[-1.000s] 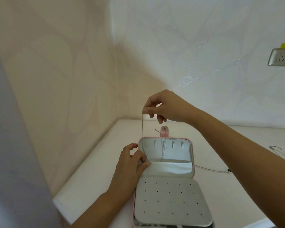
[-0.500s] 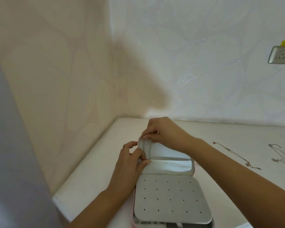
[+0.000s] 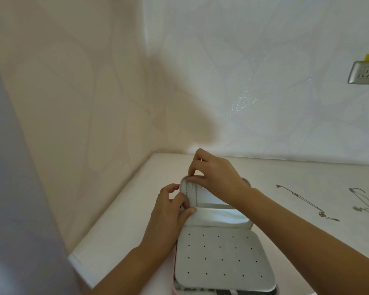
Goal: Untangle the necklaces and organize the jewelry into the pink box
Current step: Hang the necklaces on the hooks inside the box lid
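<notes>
The pink box (image 3: 251, 225) lies open on the white table, its lid upright and a white panel with small holes (image 3: 222, 258) flat in front. A thin silver necklace (image 3: 197, 195) hangs down inside the lid near its left side. My right hand (image 3: 213, 173) is at the lid's top edge, thumb and fingers pinching the chain's upper end. My left hand (image 3: 170, 211) grips the lid's left edge, its thumb pressing the white pocket (image 3: 217, 217). Two more necklaces lie on the table at right, one chain (image 3: 307, 203) and another (image 3: 364, 203) further right.
Walls close the table's corner at the back and left. The table's front-left edge (image 3: 81, 267) runs near my left forearm. A grey wall socket (image 3: 365, 74) sits high at right. Bare tabletop (image 3: 296, 175) lies behind the loose chains.
My right hand came down from holding the chain high above the box to the lid's top edge. The necklace now hangs inside the lid. My left hand stayed on the lid.
</notes>
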